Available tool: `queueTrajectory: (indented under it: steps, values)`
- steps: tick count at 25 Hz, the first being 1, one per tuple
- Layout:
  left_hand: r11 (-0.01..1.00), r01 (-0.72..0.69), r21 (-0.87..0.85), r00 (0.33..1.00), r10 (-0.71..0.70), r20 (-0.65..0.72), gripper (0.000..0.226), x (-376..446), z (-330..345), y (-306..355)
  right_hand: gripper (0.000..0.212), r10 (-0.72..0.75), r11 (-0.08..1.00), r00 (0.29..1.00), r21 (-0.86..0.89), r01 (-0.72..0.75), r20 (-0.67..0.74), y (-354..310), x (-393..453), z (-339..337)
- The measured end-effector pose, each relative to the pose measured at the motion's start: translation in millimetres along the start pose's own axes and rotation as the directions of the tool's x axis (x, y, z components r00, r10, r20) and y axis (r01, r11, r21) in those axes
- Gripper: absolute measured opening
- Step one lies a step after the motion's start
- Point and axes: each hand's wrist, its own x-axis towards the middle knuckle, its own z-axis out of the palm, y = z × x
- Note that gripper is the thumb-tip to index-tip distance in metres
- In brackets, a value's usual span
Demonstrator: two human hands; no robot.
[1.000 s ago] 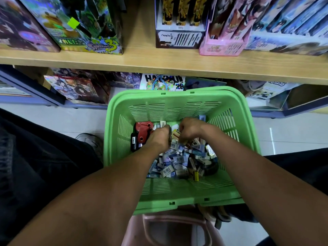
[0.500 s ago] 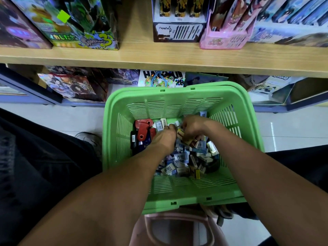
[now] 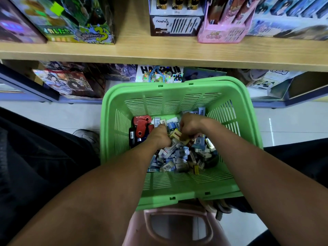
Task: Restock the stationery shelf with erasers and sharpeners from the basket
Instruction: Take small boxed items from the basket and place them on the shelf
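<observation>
A green plastic basket [image 3: 177, 91] sits low in front of me, holding a heap of several small wrapped erasers [image 3: 179, 157] and some red sharpeners [image 3: 142, 126] at its left side. Both my hands are down in the heap. My left hand [image 3: 159, 137] is curled with its fingers buried among the erasers. My right hand [image 3: 190, 126] is curled too, its fingers closed around small erasers near a cream one [image 3: 175, 134]. What exactly each hand holds is hidden under the knuckles.
A wooden shelf [image 3: 159, 52] runs across above the basket, bearing game boxes [image 3: 79, 31], a black pen display box [image 3: 175, 23] and a pink box [image 3: 223, 32]. Comic boxes stand on the lower shelf. A pink stool [image 3: 177, 226] is below the basket; dark trousers flank it.
Both hands have shifted slightly toward the far side of the basket, still digging in the eraser heap. The basket and the view have drifted a little.
</observation>
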Motion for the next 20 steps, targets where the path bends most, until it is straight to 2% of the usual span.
queueTrajectory:
  steps: [2,5,7,8,10,11,13,15,16,17,18,19,20]
  values:
    - [0.998,0.053,-0.034,0.997,-0.051,0.05,0.044,-0.7,-0.6,1.0,0.022,-0.003,0.999,1.0,0.031,0.004,-0.017,0.8,0.7,1.6]
    - [0.994,0.067,-0.082,0.997,-0.064,0.039,0.035,-3.1,-6.0,-0.1,0.032,-0.022,0.991,0.999,0.134,0.027,-0.04,0.2,-3.5,0.0]
    - [0.955,0.097,-0.28,0.994,-0.106,-0.016,0.037,-10.2,-10.2,2.2,0.034,-0.02,0.972,0.998,0.231,0.032,-0.052,0.8,-9.5,-1.2]
    - [0.886,0.118,-0.449,0.991,-0.135,-0.007,0.035,-14.7,-13.1,3.9,0.033,-0.016,0.963,0.998,0.268,0.032,-0.061,1.0,-12.8,-1.4]
    - [0.664,0.144,-0.734,0.99,-0.098,0.107,0.031,-27.0,-19.7,8.0,0.032,-0.023,0.942,0.996,0.332,0.049,-0.08,1.6,-20.9,0.6]
    - [0.59,0.149,-0.793,0.987,-0.034,0.16,0.028,-34.3,-23.9,10.3,0.032,-0.037,0.932,0.994,0.356,0.07,-0.099,2.7,-24.1,1.7]
    - [0.548,0.144,-0.824,0.971,0.085,0.225,0.034,-47.0,-28.6,12.6,0.033,-0.047,0.886,0.991,0.453,0.1,-0.127,3.5,-33.2,4.8]
    - [0.547,0.131,-0.827,0.947,0.179,0.268,0.039,-57.6,-31.6,13.4,0.033,-0.046,0.77,0.995,0.632,0.09,-0.086,7.1,-41.8,7.9]
    - [0.579,0.112,-0.808,0.937,0.209,0.279,0.038,-59.0,-31.2,13.1,0.033,-0.059,0.719,0.997,0.691,0.076,-0.049,9.6,-45.3,9.1]
    - [0.64,0.085,-0.764,0.937,0.209,0.279,0.039,-62.3,-30.7,13.6,0.032,-0.066,0.721,0.998,0.69,0.056,-0.012,12.2,-48.7,10.1]
    - [0.737,0.056,-0.674,0.952,0.164,0.259,0.043,-61.8,-28.5,12.9,0.03,-0.068,0.801,0.997,0.597,0.041,0.022,16.0,-50.8,10.7]
    - [0.826,0.038,-0.563,0.967,0.112,0.229,0.049,-62.4,-27.4,12.4,0.027,-0.066,0.911,0.996,0.411,0.034,0.064,19.3,-51.7,12.1]
    - [0.89,0.039,-0.454,0.976,0.063,0.207,0.054,-62.3,-26.5,11.9,0.026,-0.048,0.978,0.992,0.209,0.023,0.116,21.2,-53.0,15.4]
